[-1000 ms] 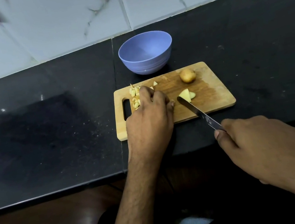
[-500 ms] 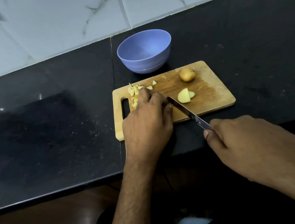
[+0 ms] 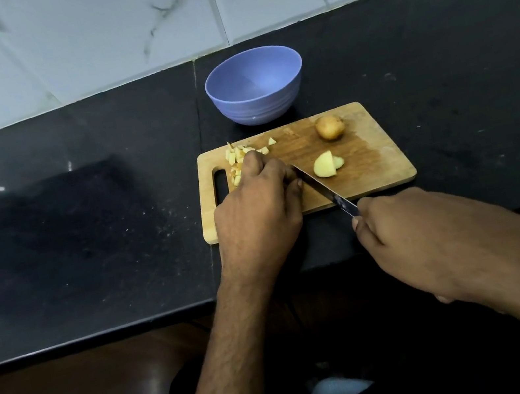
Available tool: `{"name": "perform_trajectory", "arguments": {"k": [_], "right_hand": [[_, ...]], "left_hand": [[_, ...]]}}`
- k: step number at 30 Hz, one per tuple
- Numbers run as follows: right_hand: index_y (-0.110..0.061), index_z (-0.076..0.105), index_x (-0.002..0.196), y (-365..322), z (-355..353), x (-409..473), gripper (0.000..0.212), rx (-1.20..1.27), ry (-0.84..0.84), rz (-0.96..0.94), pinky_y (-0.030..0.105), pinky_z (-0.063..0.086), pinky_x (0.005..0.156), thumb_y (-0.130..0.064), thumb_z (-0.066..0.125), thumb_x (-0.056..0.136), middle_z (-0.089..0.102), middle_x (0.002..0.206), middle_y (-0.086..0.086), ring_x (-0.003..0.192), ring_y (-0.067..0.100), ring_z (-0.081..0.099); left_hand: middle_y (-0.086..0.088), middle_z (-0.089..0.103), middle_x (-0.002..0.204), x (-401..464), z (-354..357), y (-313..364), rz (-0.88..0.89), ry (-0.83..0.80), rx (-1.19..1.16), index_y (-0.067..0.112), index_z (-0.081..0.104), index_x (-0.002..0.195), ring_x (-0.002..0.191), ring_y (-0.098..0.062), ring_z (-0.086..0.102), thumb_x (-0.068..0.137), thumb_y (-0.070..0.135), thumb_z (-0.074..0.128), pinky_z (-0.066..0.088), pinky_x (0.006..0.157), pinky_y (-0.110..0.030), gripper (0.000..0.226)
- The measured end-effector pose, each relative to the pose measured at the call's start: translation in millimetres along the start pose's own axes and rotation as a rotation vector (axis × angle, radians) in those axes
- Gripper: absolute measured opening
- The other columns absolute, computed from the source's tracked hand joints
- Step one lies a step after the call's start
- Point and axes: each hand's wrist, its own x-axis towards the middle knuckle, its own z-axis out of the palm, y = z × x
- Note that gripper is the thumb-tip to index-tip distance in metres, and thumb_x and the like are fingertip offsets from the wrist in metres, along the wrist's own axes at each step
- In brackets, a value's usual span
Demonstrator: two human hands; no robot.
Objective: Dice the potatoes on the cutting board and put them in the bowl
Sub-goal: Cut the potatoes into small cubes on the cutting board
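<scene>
Everything's relative to the cutting board (image 3: 379, 155) here: left hand (image 3: 256, 213) sits curled over its left half, touching the diced potato bits (image 3: 236, 157), can't tell if that grip holds anything. Right hand's (image 3: 408, 236) grip is wrapped round the knife (image 3: 325, 190), blade across the board. Cut potato (image 3: 326, 165) mid-board, whole potato (image 3: 329, 127) at the back, bowl (image 3: 258, 106) just behind on the dark surface (image 3: 83, 228)

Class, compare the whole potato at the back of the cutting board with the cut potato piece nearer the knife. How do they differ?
The whole potato is round, with brown skin all over; the cut potato piece shows pale yellow flesh and a flat cut face. The whole potato lies near the board's far edge; the cut piece lies mid-board, just right of the knife. Both rest on the cutting board, untouched by either hand.
</scene>
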Motion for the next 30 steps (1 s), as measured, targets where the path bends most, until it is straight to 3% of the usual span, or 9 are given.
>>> {"name": "perform_trajectory", "arguments": {"k": [2,8,11,13,17,21,25,28,30], "right_hand": [[-0.029,0.026,0.065,-0.8,-4.2,-7.4,0.03,-0.006,-0.012,0.008,0.04,0.053,0.068,-0.047,0.01,0.084,0.042,0.06,-0.006,0.053,0.011,0.04],[-0.026,0.034,0.069,3.7,-11.3,-26.2,0.036,0.001,-0.013,0.009,0.036,0.053,0.069,-0.044,0.014,0.093,0.048,0.065,-0.005,0.056,0.01,0.046],[-0.028,0.039,0.076,7.3,-18.1,-31.1,0.035,-0.005,-0.055,0.014,0.027,0.048,0.059,-0.046,0.025,0.102,0.054,0.071,-0.005,0.056,0.005,0.05],[-0.028,0.036,0.072,8.9,-20.5,-33.4,0.036,-0.023,-0.038,0.017,0.024,0.041,0.055,-0.047,0.026,0.102,0.053,0.07,-0.006,0.058,0.005,0.051],[-0.028,0.038,0.073,11.6,-20.9,-34.1,0.037,-0.013,-0.031,0.047,0.025,0.045,0.059,-0.049,0.026,0.102,0.054,0.068,-0.006,0.06,0.005,0.054],[-0.027,0.038,0.073,15.5,-23.9,-35.4,0.038,0.027,-0.025,0.065,0.025,0.047,0.059,-0.048,0.024,0.102,0.051,0.062,-0.005,0.048,0.002,0.046],[-0.027,0.037,0.073,18.4,-28.6,-36.6,0.038,0.047,-0.03,0.077,0.022,0.041,0.053,-0.048,0.024,0.102,0.051,0.062,-0.004,0.044,0.002,0.044],[-0.027,0.035,0.073,19.5,-28.2,-35.3,0.038,0.054,-0.024,0.079,0.021,0.038,0.051,-0.049,0.024,0.102,0.05,0.061,-0.004,0.043,0.002,0.043],[-0.028,0.036,0.073,21.1,-27.2,-35.0,0.038,0.07,-0.01,0.093,0.021,0.042,0.052,-0.049,0.024,0.102,0.052,0.062,-0.004,0.043,0.002,0.045]], "left_hand": [[0.012,0.049,0.115,-0.5,1.2,0.7,-0.012,0.018,0.002,0.028,0.06,0.103,0.086,-0.006,0.053,0.099,0.041,0.055,0.036,0.055,-0.028,0.014],[-0.002,0.049,0.119,-0.6,5.8,1.5,-0.063,0.099,0.089,0.021,0.054,0.118,0.066,-0.013,0.046,0.097,0.021,0.052,0.019,0.044,-0.022,0.021],[0.0,0.045,0.128,-2.6,3.7,5.0,0.027,0.065,0.095,0.031,0.052,0.125,0.071,-0.009,0.048,0.1,0.032,0.049,0.025,0.044,-0.022,0.026],[0.003,0.043,0.132,-3.7,1.6,5.7,0.084,0.03,0.105,0.037,0.054,0.122,0.076,-0.006,0.049,0.102,0.042,0.045,0.028,0.046,-0.021,0.023],[0.006,0.044,0.131,-1.9,0.0,4.5,0.089,0.028,0.123,0.039,0.061,0.113,0.075,-0.003,0.043,0.102,0.048,0.047,0.021,0.046,-0.02,0.02],[0.001,0.045,0.123,-1.4,4.7,4.2,-0.035,0.093,0.082,0.026,0.057,0.109,0.074,-0.01,0.044,0.098,0.038,0.055,0.023,0.046,-0.022,0.017],[-0.001,0.046,0.121,0.6,5.1,3.8,-0.079,0.14,0.057,0.029,0.06,0.114,0.067,-0.012,0.045,0.098,0.029,0.057,0.019,0.046,-0.019,0.016],[0.0,0.045,0.121,0.5,1.5,6.2,-0.055,0.135,0.044,0.029,0.063,0.105,0.068,-0.016,0.052,0.099,0.035,0.059,0.027,0.049,-0.023,0.009],[-0.001,0.048,0.12,-2.1,-0.9,9.1,-0.023,0.154,0.033,0.025,0.066,0.101,0.068,-0.016,0.055,0.098,0.043,0.06,0.03,0.051,-0.024,0.019]]}}
